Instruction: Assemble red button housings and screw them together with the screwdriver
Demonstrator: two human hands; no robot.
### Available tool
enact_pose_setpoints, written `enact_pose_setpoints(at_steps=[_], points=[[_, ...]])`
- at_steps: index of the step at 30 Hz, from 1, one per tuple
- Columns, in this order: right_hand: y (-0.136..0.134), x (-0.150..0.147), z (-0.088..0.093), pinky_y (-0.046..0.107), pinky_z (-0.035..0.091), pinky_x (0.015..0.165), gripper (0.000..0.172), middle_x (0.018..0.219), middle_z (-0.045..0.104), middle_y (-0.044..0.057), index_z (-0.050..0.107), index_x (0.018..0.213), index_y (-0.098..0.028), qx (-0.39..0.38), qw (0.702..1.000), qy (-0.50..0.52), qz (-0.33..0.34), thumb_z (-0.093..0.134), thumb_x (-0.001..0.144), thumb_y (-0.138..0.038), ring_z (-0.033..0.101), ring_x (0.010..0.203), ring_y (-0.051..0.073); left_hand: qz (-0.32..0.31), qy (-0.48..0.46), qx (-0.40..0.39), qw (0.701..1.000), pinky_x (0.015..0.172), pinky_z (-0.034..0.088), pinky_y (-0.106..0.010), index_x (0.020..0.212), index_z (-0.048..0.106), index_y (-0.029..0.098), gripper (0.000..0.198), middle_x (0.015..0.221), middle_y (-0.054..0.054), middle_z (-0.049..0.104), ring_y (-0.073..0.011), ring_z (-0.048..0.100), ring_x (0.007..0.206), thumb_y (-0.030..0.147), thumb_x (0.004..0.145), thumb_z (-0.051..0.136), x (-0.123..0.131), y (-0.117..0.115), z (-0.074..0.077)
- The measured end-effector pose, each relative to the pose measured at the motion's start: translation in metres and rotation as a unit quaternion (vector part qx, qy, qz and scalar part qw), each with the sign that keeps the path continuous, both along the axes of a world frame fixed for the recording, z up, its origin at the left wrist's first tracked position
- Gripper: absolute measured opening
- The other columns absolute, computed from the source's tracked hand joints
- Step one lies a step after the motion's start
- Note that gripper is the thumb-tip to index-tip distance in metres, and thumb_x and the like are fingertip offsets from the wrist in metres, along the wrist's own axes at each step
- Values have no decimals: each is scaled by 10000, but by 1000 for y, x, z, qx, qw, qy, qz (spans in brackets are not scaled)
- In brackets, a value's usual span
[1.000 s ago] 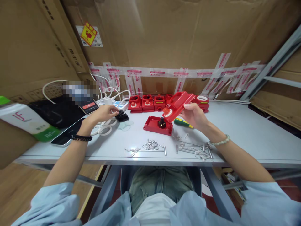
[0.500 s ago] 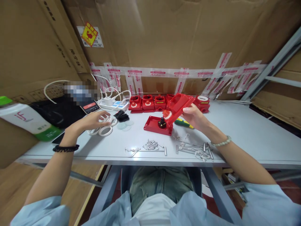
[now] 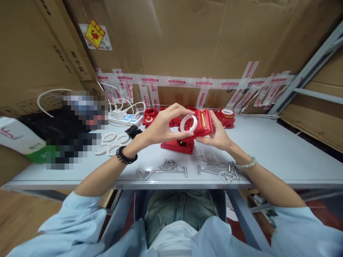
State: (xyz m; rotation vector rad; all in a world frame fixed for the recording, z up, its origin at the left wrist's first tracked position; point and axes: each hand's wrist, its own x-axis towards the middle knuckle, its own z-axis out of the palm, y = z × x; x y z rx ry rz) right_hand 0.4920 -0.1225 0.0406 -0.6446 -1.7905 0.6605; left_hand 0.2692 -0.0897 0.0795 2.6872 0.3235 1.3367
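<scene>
2 pixelated patches [image 3: 80, 107] blur whatever lies near the far left corner of the table [image 3: 268, 150] and along its left edge. A white and green pack [image 3: 18, 141] is cut off by the picture's left edge. The red cover [image 3: 205, 123] hides most fingers of the right hand [image 3: 218, 135] that holds it, and part of the red base [image 3: 174, 145] under it. The left hand [image 3: 160, 126], gripping the white ring [image 3: 188, 123], hides some of the red boxes [image 3: 150, 115] at the far edge. The screws [image 3: 168, 165] near the front edge are too small to count.
</scene>
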Motion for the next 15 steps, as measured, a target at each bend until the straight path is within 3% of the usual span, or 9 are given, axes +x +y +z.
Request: enact_pose_setpoints(at_steps=[6, 15], points=[[-4, -7, -1, 444, 580, 884, 753, 1104, 622, 55, 408, 1165, -273, 18, 999, -25, -30, 855, 573, -399, 655, 998, 249, 6, -60, 24, 998, 878, 537, -371, 1184, 646, 195, 496, 1075, -85, 680, -204, 631, 994, 452, 780, 774, -2, 6, -20], [-8, -12, -2, 393, 577, 889, 715, 1111, 630, 46, 418, 1185, -264, 81, 995, -33, -40, 815, 590, -266, 658, 1006, 218, 5, -83, 32, 996, 864, 549, -374, 1206, 653, 207, 545, 1079, -87, 683, -205, 635, 988, 503, 765, 777, -2, 5, -23]])
